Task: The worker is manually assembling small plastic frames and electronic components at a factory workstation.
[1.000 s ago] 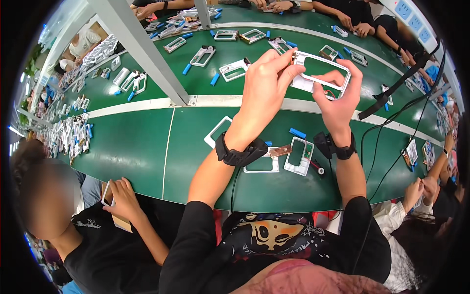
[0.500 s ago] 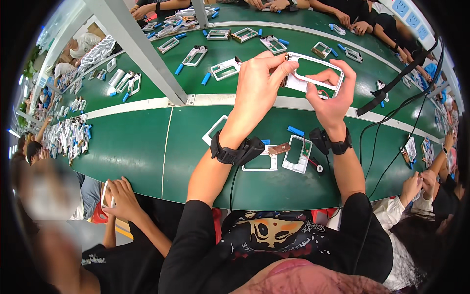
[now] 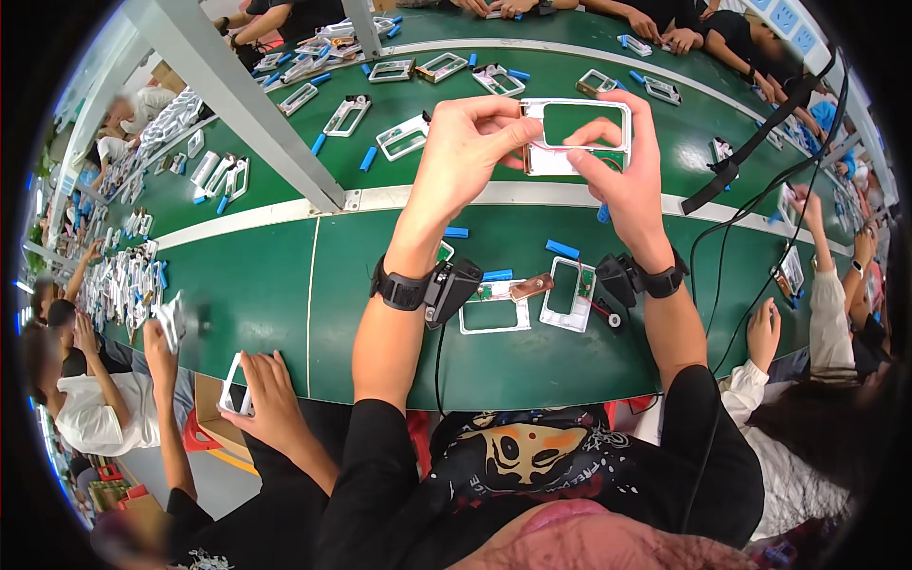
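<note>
My left hand (image 3: pixel 464 157) pinches the left end of a white rectangular plastic housing frame (image 3: pixel 556 163), which has a large window. My right hand (image 3: pixel 622 176) grips its right end, with a finger showing through the window. Both hands hold it up over the far part of the green table. A blue cylinder (image 3: pixel 603 214) hangs just below my right hand; whether it is joined to the frame I cannot tell. Between my forearms lie a white housing (image 3: pixel 495 324) with a brown plate (image 3: pixel 532 287) across it, another white housing (image 3: pixel 567 319) and a blue cylinder (image 3: pixel 562 249).
A grey metal post (image 3: pixel 256 104) rises at the left, from a pale strip (image 3: pixel 380 199) across the table. Black cables (image 3: pixel 731 228) hang at the right. White parts are heaped (image 3: pixel 119 290) far left. A co-worker's hand (image 3: pixel 271 399) holds a white frame nearby; other people sit around.
The frame in my hands has turned from slanting to nearly level. The view has shifted a little. At left, a co-worker's other hand now lifts a white part; at right, another person's arm has risen.
</note>
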Demonstrator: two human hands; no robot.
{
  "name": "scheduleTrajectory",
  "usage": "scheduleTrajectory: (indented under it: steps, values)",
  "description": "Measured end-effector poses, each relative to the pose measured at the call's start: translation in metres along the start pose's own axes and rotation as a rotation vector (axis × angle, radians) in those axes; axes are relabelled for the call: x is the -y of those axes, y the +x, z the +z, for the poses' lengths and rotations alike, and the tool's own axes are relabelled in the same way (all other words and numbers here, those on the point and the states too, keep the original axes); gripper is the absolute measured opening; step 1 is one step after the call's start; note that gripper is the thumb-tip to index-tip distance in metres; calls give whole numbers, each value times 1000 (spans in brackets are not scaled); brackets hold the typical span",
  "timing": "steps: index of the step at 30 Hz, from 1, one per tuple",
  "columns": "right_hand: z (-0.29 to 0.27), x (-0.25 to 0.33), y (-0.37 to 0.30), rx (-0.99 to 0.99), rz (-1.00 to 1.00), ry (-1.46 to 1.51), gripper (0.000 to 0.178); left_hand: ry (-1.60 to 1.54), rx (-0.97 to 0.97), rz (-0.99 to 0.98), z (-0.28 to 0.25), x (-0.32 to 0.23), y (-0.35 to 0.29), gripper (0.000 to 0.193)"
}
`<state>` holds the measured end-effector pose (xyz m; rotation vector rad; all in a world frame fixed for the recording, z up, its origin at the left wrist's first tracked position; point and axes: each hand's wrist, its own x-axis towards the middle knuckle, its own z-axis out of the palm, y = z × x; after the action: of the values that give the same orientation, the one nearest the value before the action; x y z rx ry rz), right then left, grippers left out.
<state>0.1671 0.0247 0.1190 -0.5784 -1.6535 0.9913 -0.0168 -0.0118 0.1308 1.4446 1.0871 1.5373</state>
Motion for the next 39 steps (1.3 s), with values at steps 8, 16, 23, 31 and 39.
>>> scheduleTrajectory:
  steps: [8, 16, 23, 31, 39]
  values:
    - [-1, -8, 1, -102, -133, -151, 63, -3, -59, 30, 16, -2, -2, 22]
    - [-3, -14, 5, -76, -143, -102, 68, -67, 28, -54, 8, -1, -2, 27]
    - [-11, -8, 3, 20, 64, 37, 68, -175, 147, -94, -5, 3, -1, 35]
    - [-17, -5, 3, 247, 184, 75, 76, -178, 129, -172, -18, 4, -1, 38]
    - [-19, -21, 7, 179, 134, -206, 82, -134, 111, -176, -18, 11, 4, 35]
